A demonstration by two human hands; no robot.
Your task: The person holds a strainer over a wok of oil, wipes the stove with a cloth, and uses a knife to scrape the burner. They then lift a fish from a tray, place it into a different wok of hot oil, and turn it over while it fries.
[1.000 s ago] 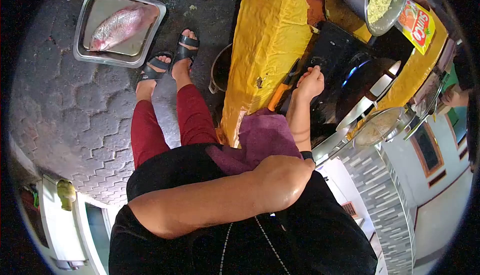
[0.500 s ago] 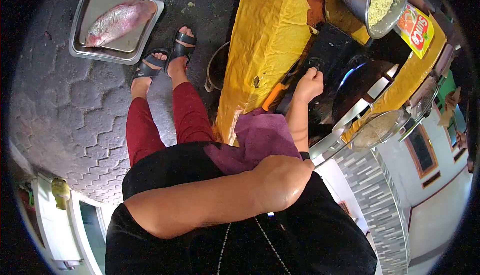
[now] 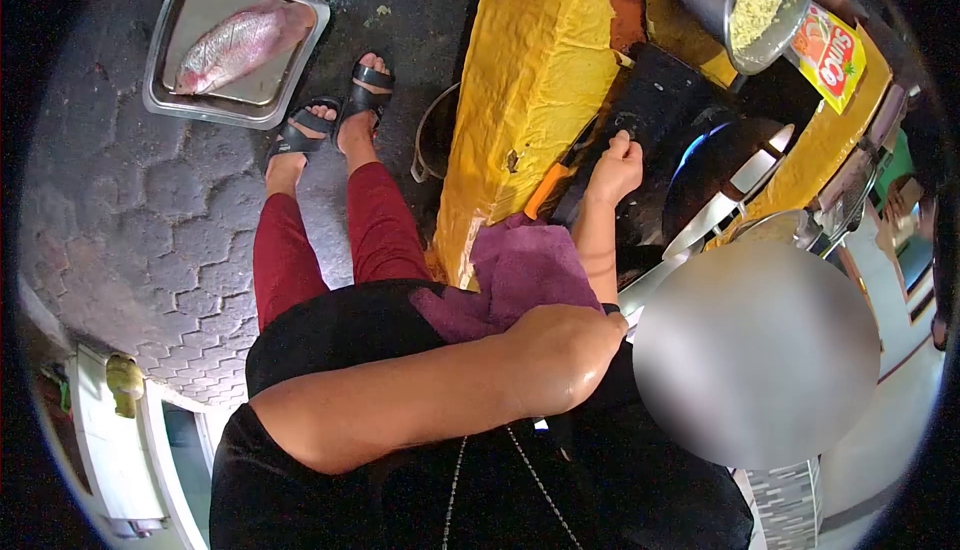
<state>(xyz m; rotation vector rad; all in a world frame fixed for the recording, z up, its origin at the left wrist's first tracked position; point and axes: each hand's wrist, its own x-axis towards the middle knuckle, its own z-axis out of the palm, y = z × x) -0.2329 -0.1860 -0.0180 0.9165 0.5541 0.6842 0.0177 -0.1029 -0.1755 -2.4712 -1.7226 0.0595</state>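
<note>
We couldn't tell whether our right hand [image 3: 615, 170], curled at the stove [image 3: 655, 90], gripped anything; by the towel [image 3: 530, 265], our left hand [image 3: 585, 345] hid its hold. Beyond the right, the wok [image 3: 718, 170] merged with shadow.

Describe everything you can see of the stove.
The stove is black, seemingly metal, with pale specks on top, set at the yellow counter. A blue flame is lit, curving along the edge of a dark pan that hides part of it. The person's hand is at its near side; whether it grips anything there is unclear.
</note>
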